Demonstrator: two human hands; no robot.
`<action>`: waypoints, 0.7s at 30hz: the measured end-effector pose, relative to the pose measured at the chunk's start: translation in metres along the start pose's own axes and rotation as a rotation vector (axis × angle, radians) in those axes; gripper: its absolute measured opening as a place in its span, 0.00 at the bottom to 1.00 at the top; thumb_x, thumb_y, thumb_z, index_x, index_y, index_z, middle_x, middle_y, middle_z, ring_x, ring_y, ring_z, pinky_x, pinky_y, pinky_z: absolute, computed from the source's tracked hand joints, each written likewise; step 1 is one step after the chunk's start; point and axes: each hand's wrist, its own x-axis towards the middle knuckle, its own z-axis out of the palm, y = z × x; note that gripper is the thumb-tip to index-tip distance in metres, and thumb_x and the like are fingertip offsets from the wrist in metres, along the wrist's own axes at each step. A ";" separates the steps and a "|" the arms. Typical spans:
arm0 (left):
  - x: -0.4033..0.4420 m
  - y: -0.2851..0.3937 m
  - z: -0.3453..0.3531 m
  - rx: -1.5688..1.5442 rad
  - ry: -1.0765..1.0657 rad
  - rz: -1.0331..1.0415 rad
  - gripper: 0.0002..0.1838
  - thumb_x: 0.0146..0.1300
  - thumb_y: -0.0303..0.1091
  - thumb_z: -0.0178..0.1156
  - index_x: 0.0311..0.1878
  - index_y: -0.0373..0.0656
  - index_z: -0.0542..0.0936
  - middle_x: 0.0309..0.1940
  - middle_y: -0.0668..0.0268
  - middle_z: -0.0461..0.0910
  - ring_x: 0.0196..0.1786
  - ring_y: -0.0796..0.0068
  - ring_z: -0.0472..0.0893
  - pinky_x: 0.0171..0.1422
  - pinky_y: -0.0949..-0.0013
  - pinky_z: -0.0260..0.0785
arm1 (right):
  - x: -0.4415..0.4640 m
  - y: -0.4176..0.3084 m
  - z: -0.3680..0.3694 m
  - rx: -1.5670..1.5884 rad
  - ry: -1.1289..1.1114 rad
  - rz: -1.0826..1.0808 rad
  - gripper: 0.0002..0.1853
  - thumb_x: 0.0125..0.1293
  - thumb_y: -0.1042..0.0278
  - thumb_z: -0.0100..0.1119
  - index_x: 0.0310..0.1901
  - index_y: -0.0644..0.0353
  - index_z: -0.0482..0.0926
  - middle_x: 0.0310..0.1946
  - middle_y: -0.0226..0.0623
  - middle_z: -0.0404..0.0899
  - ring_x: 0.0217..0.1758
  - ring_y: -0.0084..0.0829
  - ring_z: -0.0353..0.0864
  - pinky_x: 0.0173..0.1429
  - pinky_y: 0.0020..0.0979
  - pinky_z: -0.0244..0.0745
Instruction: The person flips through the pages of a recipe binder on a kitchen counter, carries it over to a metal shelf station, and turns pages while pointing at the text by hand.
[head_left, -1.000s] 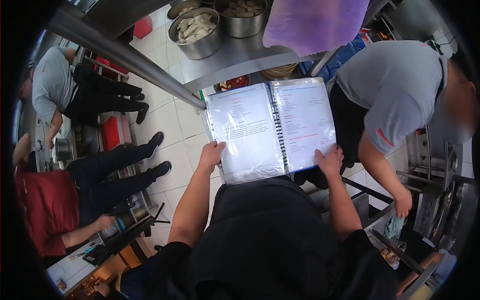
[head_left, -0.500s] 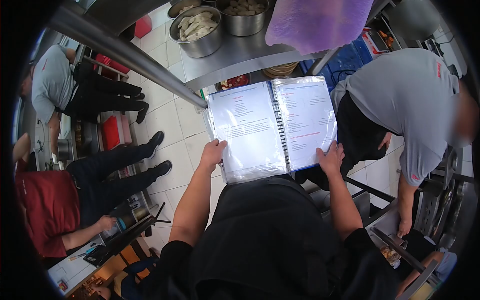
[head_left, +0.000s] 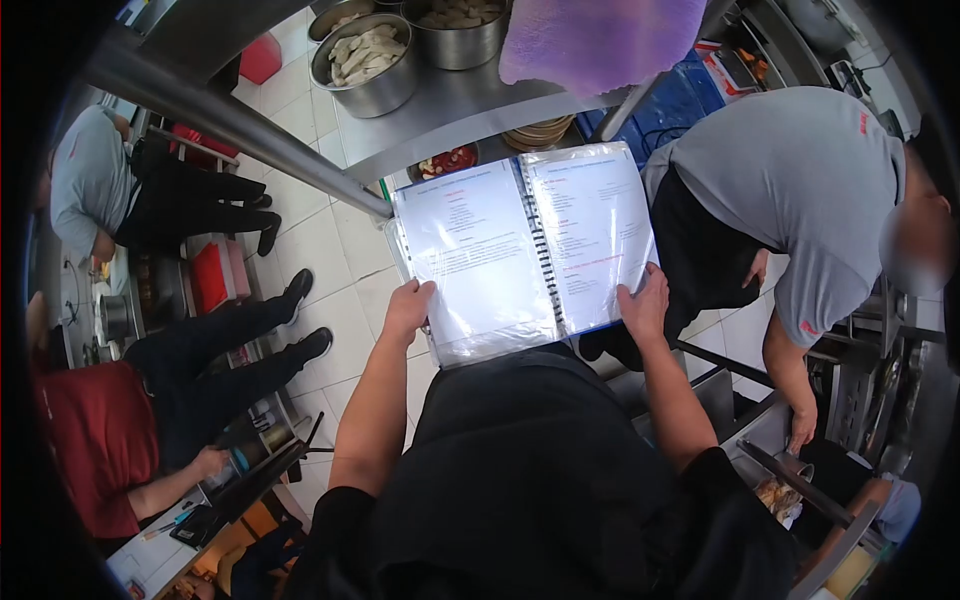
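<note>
An open ring binder (head_left: pixel 527 256) with clear plastic sleeves lies spread in front of the person's dark apron (head_left: pixel 530 470), its lower edge just beside the cloth. The left hand (head_left: pixel 406 308) is clamped on the binder's left edge, near the bottom corner, with the thumb on the front and the other fingers mostly hidden. The right hand (head_left: pixel 645 303) is closed on the binder's right edge, also low down, thumb over the page. Printed sheets with some red lines show on both sides of the black rings; the words are too small to read. Beyond the binder's top edge stands a metal counter (head_left: pixel 430 125), bearing a steel pot (head_left: pixel 385 96) of pale strips and, beside it, a second pot (head_left: pixel 465 50) of pale pieces. A purple sheet (head_left: pixel 600 45) hangs over that counter's front, above the binder's right page. Just past the binder's top, under the counter, are a stack of round items (head_left: pixel 540 133) and some red and white pieces (head_left: pixel 448 162). Right of the binder, a co-worker in a grey shirt (head_left: pixel 780 190) bends over; well to its left stands another in a red shirt (head_left: pixel 100 430).
</note>
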 end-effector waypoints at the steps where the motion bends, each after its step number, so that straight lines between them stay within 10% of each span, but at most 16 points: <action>1: 0.000 0.000 0.001 -0.027 0.016 0.004 0.18 0.70 0.41 0.58 0.43 0.31 0.80 0.31 0.59 0.81 0.27 0.70 0.79 0.28 0.64 0.74 | 0.000 -0.003 -0.002 0.014 0.005 0.005 0.37 0.55 0.65 0.69 0.66 0.65 0.64 0.62 0.55 0.72 0.66 0.55 0.71 0.73 0.49 0.62; 7: -0.003 0.003 0.001 -0.023 0.010 -0.014 0.17 0.70 0.41 0.57 0.45 0.32 0.80 0.31 0.61 0.80 0.27 0.71 0.78 0.27 0.64 0.72 | -0.001 -0.007 0.002 0.534 -0.069 0.113 0.33 0.62 0.68 0.65 0.67 0.68 0.65 0.52 0.52 0.82 0.54 0.42 0.84 0.59 0.36 0.77; 16: -0.013 0.018 0.004 -0.028 0.010 -0.030 0.18 0.71 0.41 0.55 0.50 0.33 0.80 0.31 0.63 0.81 0.27 0.73 0.79 0.25 0.66 0.70 | -0.048 -0.105 0.008 0.467 -0.776 -0.531 0.35 0.63 0.68 0.64 0.72 0.60 0.67 0.60 0.52 0.76 0.60 0.45 0.78 0.64 0.39 0.75; 21: -0.011 0.018 0.002 -0.006 -0.044 -0.024 0.21 0.75 0.44 0.52 0.54 0.34 0.80 0.29 0.66 0.82 0.24 0.79 0.78 0.25 0.71 0.68 | -0.055 -0.107 0.010 0.571 -0.809 -0.210 0.29 0.66 0.59 0.67 0.67 0.60 0.74 0.52 0.47 0.84 0.50 0.34 0.84 0.61 0.36 0.76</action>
